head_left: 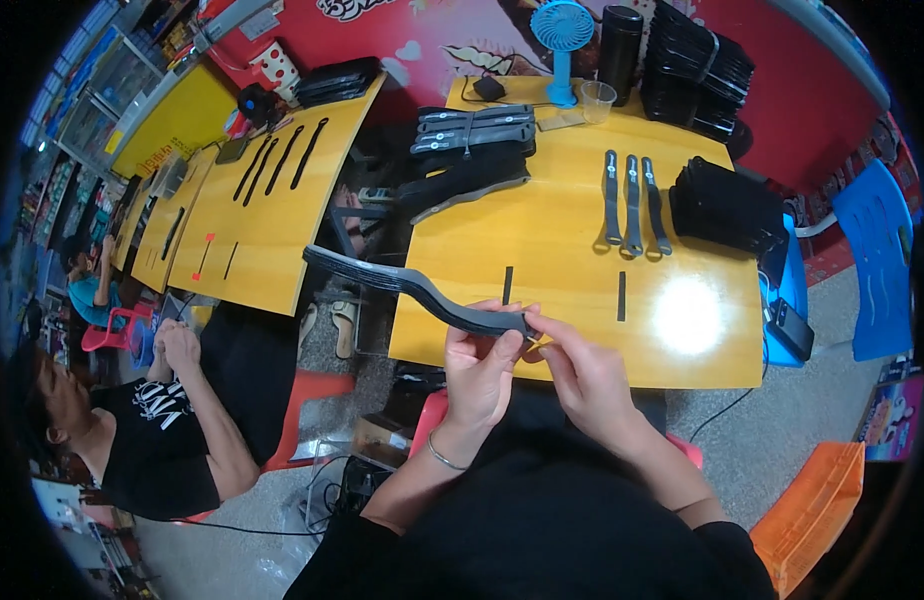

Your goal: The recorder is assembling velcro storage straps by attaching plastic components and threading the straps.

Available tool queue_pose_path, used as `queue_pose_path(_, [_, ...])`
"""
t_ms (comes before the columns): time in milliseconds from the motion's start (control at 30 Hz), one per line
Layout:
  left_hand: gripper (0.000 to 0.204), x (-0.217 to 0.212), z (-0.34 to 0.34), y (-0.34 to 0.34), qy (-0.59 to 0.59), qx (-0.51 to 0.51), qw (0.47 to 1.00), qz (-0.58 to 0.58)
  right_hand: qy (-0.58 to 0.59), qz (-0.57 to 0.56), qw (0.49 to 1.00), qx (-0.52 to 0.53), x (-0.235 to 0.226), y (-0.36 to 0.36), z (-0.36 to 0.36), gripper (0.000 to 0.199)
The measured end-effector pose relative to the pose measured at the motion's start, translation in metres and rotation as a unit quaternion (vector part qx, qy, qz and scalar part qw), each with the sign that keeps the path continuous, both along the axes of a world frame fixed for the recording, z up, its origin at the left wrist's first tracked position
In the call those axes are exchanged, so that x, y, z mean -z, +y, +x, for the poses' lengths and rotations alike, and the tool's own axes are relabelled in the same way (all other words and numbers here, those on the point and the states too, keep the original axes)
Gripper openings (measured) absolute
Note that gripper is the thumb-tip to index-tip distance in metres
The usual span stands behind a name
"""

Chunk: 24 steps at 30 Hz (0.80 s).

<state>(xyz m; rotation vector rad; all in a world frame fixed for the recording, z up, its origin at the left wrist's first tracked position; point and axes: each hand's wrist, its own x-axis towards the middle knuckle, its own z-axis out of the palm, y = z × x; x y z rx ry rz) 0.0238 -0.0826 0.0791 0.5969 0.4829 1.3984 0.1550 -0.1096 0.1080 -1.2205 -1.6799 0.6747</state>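
Two-handed, clasping a strap bundle (429, 295) with left fingers (504, 348), pinching its end with right fingers (564, 338); could splay if loosened.

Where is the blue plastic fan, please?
In the head view, upper right of centre, the fan stands on the yellow table, left of a clear plastic cup.

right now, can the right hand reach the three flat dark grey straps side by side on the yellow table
Probably yes: between the right hand and the three straps I see only yellow tabletop and a flat black strip, while the left hand holds the dark grey strap bundle.
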Motion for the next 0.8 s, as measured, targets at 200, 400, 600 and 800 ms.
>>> queue_pose_path(200, [0.034, -0.001, 0.0, 0.003, 0.018, -0.016, 1.0, 0.006, -0.027, 0.029, 0.999, 0.018, 0.001, 0.006, 0.0, 0.035])
queue_pose_path(400, [0.032, 0.0, 0.005, 0.006, 0.083, -0.051, 0.995, 0.029, 0.027, -0.014, 0.999, 0.029, 0.004, 0.007, -0.004, 0.031])
queue_pose_path(600, [0.032, 0.0, 0.008, 0.006, 0.166, -0.11, 0.975, 0.1, 0.139, -0.107, 0.984, 0.016, 0.003, 0.01, -0.008, 0.027])
queue_pose_path(800, [0.03, -0.01, 0.013, 0.004, 0.251, -0.109, 0.955, 0.118, 0.199, -0.057, 0.978, 0.039, 0.018, 0.018, -0.009, 0.021])
